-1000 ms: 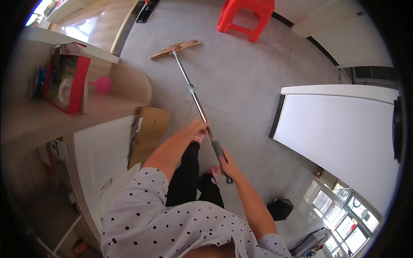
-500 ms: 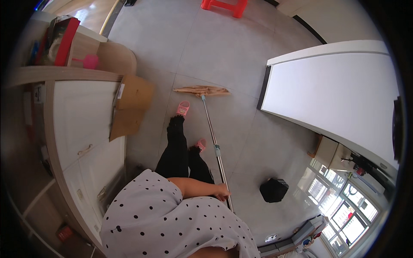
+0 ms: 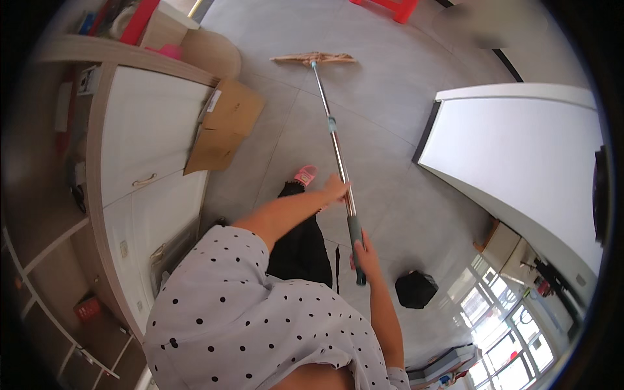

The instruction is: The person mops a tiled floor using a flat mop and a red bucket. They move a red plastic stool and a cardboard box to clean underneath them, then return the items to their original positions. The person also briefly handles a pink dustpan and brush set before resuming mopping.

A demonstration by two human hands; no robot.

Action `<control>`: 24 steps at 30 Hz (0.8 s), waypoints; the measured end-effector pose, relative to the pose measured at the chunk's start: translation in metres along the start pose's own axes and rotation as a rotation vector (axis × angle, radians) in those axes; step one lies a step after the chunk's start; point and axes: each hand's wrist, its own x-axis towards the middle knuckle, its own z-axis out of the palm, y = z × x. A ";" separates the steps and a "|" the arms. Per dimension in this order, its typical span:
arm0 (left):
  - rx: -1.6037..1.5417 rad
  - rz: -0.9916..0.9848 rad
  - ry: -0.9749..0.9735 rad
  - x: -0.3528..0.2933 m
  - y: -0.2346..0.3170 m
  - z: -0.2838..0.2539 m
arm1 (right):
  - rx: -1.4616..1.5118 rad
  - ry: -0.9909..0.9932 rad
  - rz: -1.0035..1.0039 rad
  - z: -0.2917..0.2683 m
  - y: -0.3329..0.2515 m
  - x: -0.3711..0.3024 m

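Mop (image 3: 335,140) in use by look of it: pad (image 3: 314,58) flat on floor (image 3: 383,91), towards far edge, pole slanting back to person. Left hand (image 3: 336,188) closed round pole partway up; right hand (image 3: 368,257) wrapped on green grip at near end. Work seems midway: neither hand free, mop not put away. Floor share done or left: cannot tell, no wet line shows. Cardboard (image 3: 227,127) leans at cabinet (image 3: 153,130) on floor's left edge; black box (image 3: 415,289) right of person; red stool (image 3: 390,8) at far edge.
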 end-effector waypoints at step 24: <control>0.535 -0.032 0.927 0.026 -0.087 -0.508 | -0.003 -0.063 0.273 0.082 -0.104 0.073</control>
